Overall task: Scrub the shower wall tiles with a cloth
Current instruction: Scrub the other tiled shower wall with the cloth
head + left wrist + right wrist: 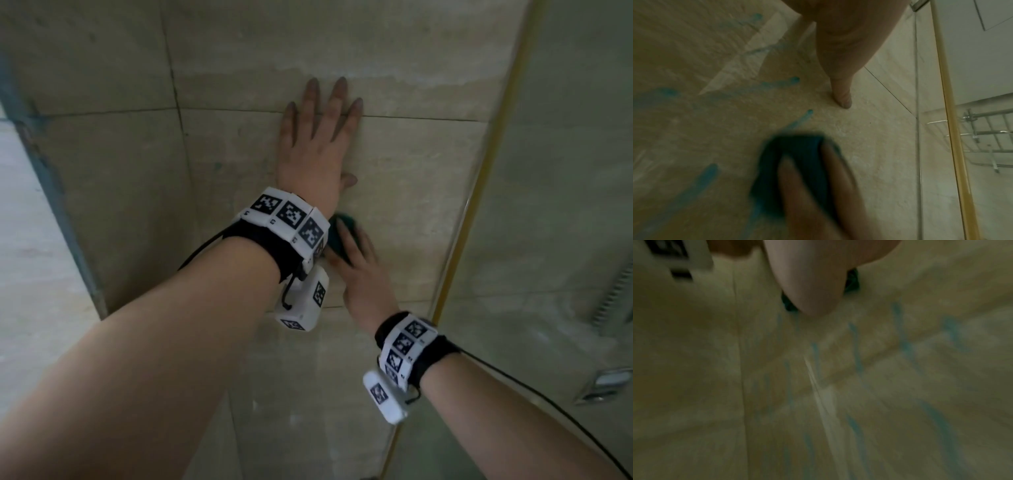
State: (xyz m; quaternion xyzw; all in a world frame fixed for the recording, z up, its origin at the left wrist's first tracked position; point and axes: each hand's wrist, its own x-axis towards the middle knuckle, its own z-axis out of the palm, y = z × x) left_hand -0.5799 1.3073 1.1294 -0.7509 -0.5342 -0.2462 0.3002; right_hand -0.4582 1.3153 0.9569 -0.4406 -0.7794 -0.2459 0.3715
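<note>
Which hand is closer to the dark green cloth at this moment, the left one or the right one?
Right. The right hand presses its straight fingers on the cloth against the tile wall. The left hand lies flat on the wall above the cloth, not touching it.

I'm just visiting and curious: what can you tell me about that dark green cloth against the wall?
The dark teal-green cloth looks like soft fabric, bunched into a small pad. It lies flat against the beige tiled shower wall, just below the left hand spread on the tiles. The right hand presses it to the wall with straight fingers laid over it. It is blurred, so weave and edges cannot be told. Blue streaks mark the tiles nearby.
</note>
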